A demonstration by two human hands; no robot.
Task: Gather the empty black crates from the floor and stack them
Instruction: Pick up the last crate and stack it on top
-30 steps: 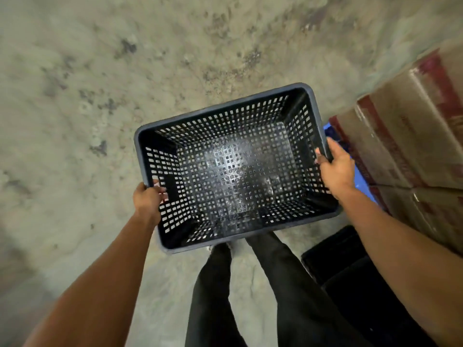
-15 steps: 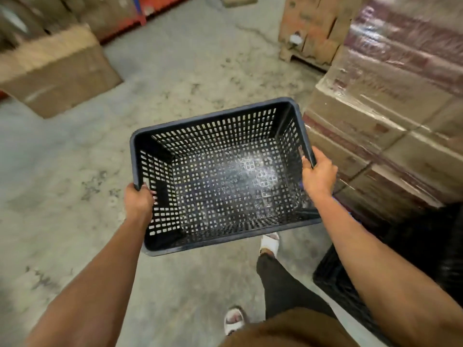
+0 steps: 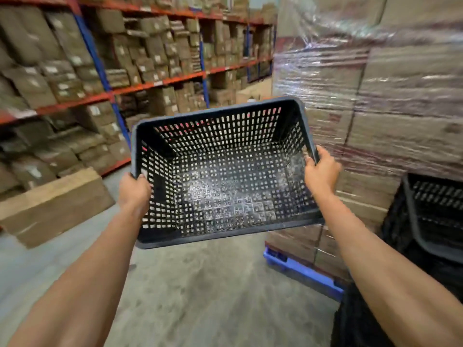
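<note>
While both hands grip its side rims, black crate [image 3: 225, 176] hangs between them.

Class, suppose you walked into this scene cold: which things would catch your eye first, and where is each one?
First, the empty black crate at the centre, held above the floor with the left hand and right hand gripping its side rims. To the right rises a shrink-wrapped pallet of cartons, with more black crates at the right edge. On the left stand shelves of boxes.
</note>
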